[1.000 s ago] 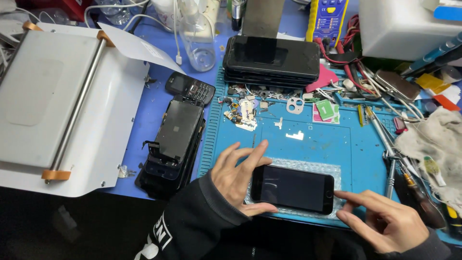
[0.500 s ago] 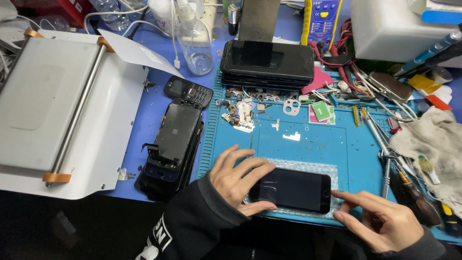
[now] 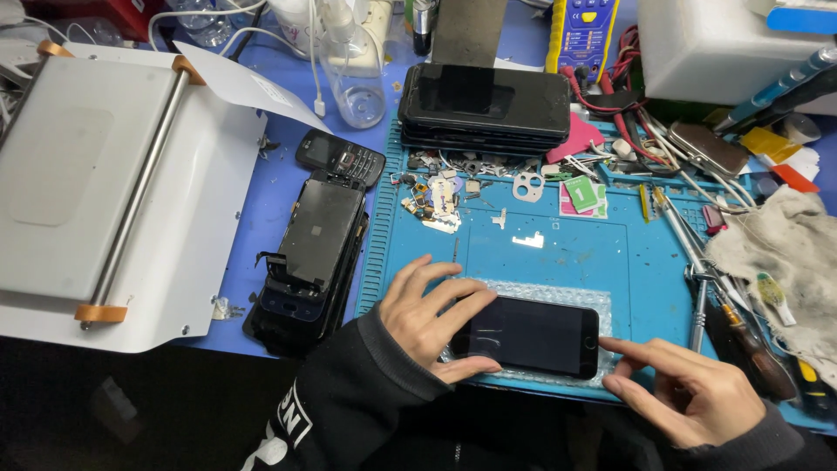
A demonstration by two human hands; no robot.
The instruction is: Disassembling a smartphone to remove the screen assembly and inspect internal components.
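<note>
Phone (image 3: 526,335) lies flat on bubble wrap (image 3: 532,292) on the blue mat (image 3: 558,249), the left hand (image 3: 427,318) pressing its end with spread fingers, the right hand (image 3: 689,392) open and touching the other end, so gentle, even pushing seems best.

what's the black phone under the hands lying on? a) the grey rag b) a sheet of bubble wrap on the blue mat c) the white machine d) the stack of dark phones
b: the black phone lies flat on clear bubble wrap spread over the blue mat, with the left hand on its near end and the right hand at its other end.
</note>
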